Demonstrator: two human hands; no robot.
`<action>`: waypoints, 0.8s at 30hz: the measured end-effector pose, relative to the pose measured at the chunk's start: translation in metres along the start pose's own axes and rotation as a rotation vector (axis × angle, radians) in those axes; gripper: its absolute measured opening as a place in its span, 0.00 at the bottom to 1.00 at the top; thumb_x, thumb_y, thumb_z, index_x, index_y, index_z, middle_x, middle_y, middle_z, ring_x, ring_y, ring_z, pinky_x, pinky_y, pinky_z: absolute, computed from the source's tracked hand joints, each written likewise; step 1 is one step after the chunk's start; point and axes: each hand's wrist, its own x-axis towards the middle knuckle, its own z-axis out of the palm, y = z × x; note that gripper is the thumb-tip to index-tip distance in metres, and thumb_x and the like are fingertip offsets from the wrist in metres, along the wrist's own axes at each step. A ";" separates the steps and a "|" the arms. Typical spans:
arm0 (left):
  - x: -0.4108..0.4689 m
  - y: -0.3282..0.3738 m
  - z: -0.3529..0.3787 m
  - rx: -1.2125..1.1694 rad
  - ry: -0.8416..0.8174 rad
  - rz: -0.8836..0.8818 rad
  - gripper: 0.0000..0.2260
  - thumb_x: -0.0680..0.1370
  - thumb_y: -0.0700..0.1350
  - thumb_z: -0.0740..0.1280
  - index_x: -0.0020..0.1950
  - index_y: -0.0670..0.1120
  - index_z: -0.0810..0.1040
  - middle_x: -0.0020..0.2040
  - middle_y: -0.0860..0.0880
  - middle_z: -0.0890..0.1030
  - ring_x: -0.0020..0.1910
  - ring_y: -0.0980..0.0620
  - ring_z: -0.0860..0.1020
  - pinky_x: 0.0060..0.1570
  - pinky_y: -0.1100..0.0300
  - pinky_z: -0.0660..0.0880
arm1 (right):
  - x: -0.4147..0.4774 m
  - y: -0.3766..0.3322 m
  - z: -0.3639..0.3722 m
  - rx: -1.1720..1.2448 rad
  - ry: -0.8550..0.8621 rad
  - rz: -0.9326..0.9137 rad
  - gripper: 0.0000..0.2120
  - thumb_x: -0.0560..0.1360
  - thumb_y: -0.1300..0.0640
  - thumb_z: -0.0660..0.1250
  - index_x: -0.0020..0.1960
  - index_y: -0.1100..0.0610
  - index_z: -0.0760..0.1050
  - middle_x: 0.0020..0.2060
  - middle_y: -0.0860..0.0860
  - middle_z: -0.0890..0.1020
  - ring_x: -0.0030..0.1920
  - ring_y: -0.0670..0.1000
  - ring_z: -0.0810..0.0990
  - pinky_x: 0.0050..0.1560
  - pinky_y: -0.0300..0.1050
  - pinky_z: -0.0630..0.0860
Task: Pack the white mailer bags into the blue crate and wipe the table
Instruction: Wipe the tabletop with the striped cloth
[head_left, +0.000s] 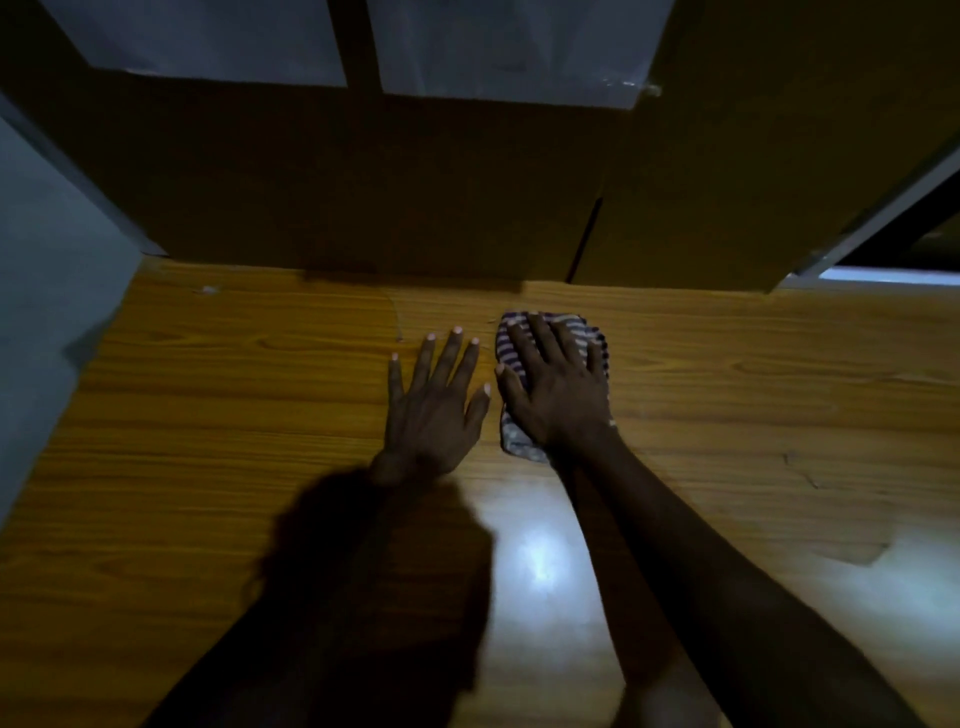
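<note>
Wooden table (208, 415): left hand (434, 410) flat; right hand (558, 389) presses striped cloth (584, 332).

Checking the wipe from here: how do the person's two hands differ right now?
The left hand lies straight on the wood-grain table; the right hand presses a purple-and-white striped cloth. The left hand's fingers spread wider than the right hand's. Both are flat, palm down.

The cloth (550, 358) is striped purple and white, the bench (234, 415) orange-brown woodgrain, and the boxes (363, 182) behind plain dull brown.
</note>
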 end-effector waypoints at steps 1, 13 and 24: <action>0.009 0.002 -0.001 -0.006 0.001 0.003 0.29 0.84 0.65 0.43 0.84 0.57 0.43 0.84 0.55 0.40 0.83 0.48 0.39 0.77 0.34 0.39 | 0.007 0.008 -0.003 -0.008 0.003 0.018 0.32 0.82 0.33 0.46 0.82 0.44 0.51 0.83 0.47 0.50 0.82 0.52 0.48 0.78 0.65 0.43; 0.035 0.016 -0.001 -0.017 -0.012 0.028 0.28 0.85 0.64 0.44 0.84 0.57 0.46 0.84 0.53 0.42 0.83 0.47 0.40 0.77 0.33 0.38 | -0.010 0.029 -0.004 -0.017 0.016 0.123 0.32 0.82 0.33 0.45 0.83 0.44 0.49 0.83 0.46 0.48 0.82 0.52 0.46 0.77 0.62 0.39; -0.046 0.029 0.006 -0.004 -0.073 0.006 0.30 0.84 0.65 0.45 0.84 0.58 0.44 0.83 0.55 0.37 0.82 0.46 0.36 0.76 0.34 0.35 | -0.094 0.020 0.003 -0.087 0.025 0.015 0.32 0.81 0.32 0.48 0.81 0.43 0.56 0.82 0.46 0.56 0.81 0.53 0.54 0.77 0.63 0.49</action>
